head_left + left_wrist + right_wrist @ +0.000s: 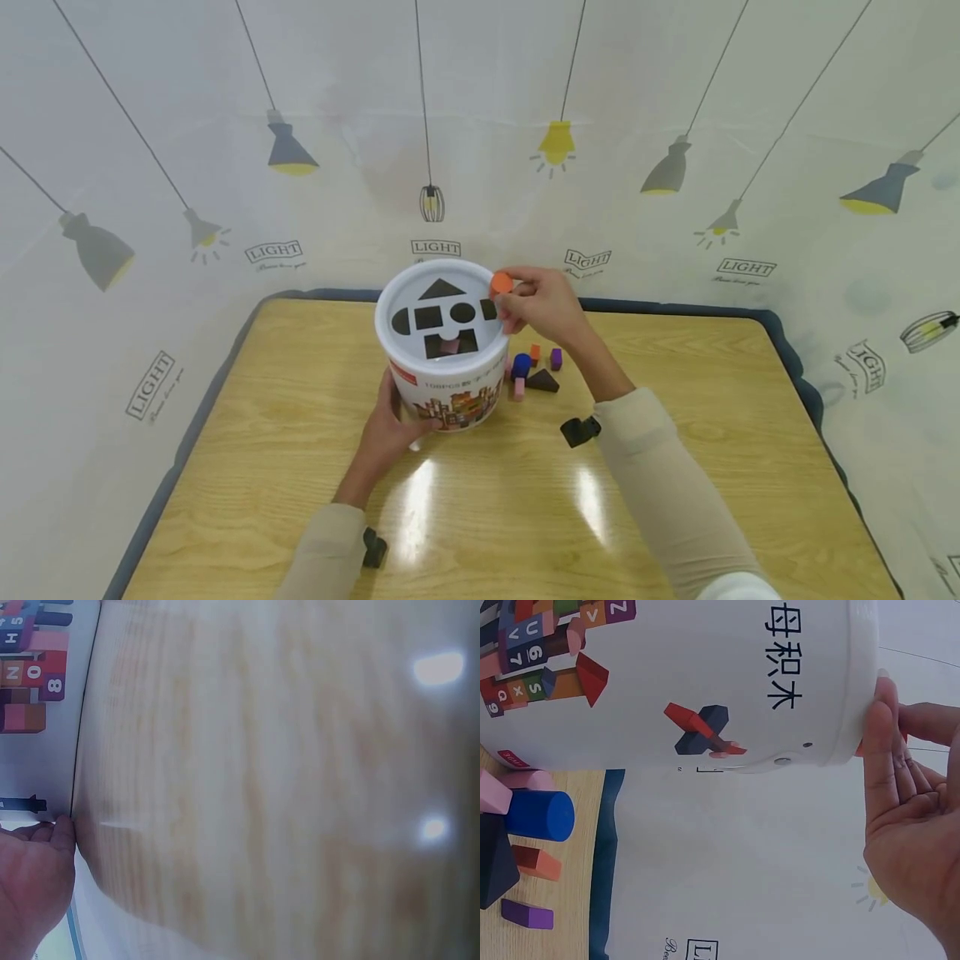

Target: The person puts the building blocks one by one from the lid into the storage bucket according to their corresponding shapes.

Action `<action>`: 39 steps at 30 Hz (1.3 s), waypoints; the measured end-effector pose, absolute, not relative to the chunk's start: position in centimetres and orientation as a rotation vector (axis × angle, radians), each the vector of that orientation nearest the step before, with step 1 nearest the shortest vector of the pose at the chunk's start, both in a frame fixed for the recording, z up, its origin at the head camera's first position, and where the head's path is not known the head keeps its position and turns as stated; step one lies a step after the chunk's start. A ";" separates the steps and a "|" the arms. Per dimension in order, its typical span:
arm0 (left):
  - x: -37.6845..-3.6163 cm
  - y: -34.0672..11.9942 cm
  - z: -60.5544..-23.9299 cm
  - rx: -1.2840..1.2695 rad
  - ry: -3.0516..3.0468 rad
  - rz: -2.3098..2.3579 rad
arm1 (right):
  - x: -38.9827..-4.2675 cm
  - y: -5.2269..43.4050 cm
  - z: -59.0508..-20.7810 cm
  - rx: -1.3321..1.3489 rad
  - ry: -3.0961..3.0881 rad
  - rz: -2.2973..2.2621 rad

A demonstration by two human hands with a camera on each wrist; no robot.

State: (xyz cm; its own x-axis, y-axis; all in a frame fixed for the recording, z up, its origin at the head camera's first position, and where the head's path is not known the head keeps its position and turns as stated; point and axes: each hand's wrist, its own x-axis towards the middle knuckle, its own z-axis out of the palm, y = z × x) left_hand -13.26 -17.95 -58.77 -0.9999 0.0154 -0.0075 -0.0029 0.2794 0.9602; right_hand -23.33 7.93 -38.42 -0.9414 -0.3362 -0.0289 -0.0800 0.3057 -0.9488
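A white shape-sorter bucket (468,367) with printed building blocks stands on the table. Its lid (405,283) has dark cut-outs, among them a triangle, a square, a circle and a half circle. My left hand (386,433) holds the bucket low on its left front, thumb across the print; in the left wrist view that hand (37,870) is at the bucket's base. Between thumb and fingers, my right hand (546,308) pinches an orange round block (501,283) over the lid's right edge. In the right wrist view, the right hand (915,795) is beside the rim and mostly hides that block.
Right of the bucket lie a blue cylinder (544,815), a dark triangular block (543,382), a purple block (556,359), a small orange block (535,354) and pink pieces. A patterned sheet (495,167) rises behind the wooden table (285,400).
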 end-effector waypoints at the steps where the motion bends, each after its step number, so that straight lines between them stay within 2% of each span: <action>1: -13.2 -17.9 -58.8 0.012 2.500 1.876 | -23.3 7.9 -38.4 -0.384 2.346 -1.683; 39: -13.2 -17.9 -58.8 0.006 2.467 1.901 | -24.1 4.4 -37.3 -0.468 2.271 -1.365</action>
State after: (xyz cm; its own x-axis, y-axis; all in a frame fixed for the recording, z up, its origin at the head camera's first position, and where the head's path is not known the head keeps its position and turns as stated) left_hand -13.23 -17.87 -58.76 -0.9996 0.0194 -0.0193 -0.0137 0.2550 0.9668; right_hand -24.08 4.39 -37.31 -0.8424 -0.5001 -0.2004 -0.0578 0.4536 -0.8893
